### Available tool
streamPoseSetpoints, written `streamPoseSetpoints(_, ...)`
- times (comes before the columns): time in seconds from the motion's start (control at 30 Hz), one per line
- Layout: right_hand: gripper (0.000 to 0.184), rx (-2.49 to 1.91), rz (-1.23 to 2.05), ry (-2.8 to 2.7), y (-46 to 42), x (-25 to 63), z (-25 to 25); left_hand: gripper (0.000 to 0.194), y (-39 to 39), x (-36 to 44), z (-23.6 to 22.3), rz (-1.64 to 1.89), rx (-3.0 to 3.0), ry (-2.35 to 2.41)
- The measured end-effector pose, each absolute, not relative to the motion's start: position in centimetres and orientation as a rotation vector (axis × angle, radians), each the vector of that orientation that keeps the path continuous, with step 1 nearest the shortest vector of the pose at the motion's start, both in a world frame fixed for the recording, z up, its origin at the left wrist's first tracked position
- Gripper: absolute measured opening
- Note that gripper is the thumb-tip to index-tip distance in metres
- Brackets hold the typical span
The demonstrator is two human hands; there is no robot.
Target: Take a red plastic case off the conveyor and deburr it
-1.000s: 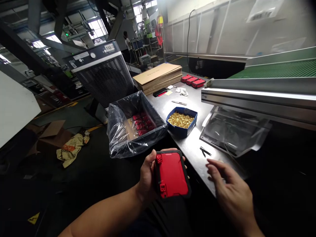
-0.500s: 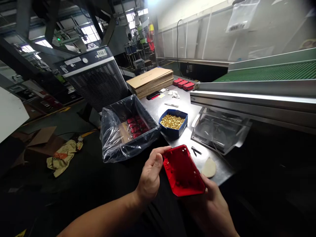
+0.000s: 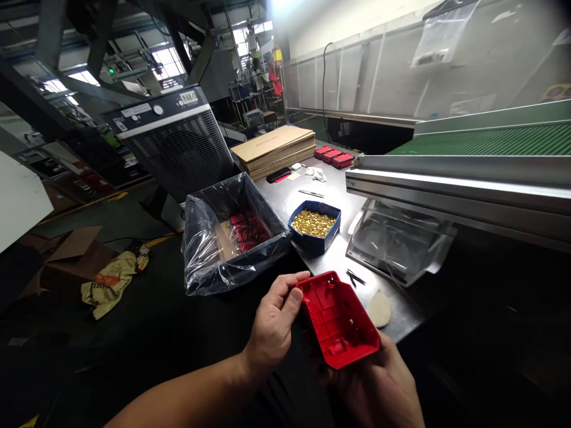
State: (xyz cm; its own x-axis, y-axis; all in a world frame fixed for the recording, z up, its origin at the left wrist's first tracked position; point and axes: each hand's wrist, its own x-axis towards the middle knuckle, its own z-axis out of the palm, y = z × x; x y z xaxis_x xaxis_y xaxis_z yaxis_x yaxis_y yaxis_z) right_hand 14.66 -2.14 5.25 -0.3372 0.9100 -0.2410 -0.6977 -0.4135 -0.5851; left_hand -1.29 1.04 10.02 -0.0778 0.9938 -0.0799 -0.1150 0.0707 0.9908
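Observation:
A red plastic housing point(image 3: 338, 318), hollow side turned up toward me, is held between both hands. My left hand point(image 3: 275, 318) pinches its upper left corner with thumb and fingers. From below and the right, my right hand point(image 3: 379, 380) grips the lower edge; some of its fingers are hidden beneath the part. Ribs and small holes show inside the housing. Just beyond it stands a blue bin point(image 3: 322, 242) filled with small brass-coloured pieces. Thin dark tools point(image 3: 355, 277) and a beige pad point(image 3: 379, 309) lie on the metal table near the right hand.
A plastic-lined crate point(image 3: 281, 236) with red parts stands at the left. Behind it are a black fan unit point(image 3: 178, 142) and stacked cardboard point(image 3: 274, 145). Red parts point(image 3: 333, 156) sit at the table's back. A green conveyor point(image 3: 491, 139) rises at the right, above a clear tray point(image 3: 397, 241).
The housing has tilted so its inside faces me more and catches more light. It has moved slightly down and right, with the right hand turning further under it.

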Motion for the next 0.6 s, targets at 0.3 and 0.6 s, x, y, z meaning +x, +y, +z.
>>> streamPoseSetpoints(0.3,0.023,-0.755,1.899,-0.412,-2.31,14.45,5.7,0.048,0.62,-0.91,9.81,1.31,0.821,1.104)
streamPoseSetpoints(0.6,0.018,-0.78,1.828,-0.327,-2.39,14.02,5.27,0.042,0.73,-0.96,9.5,1.309,0.614,0.945)
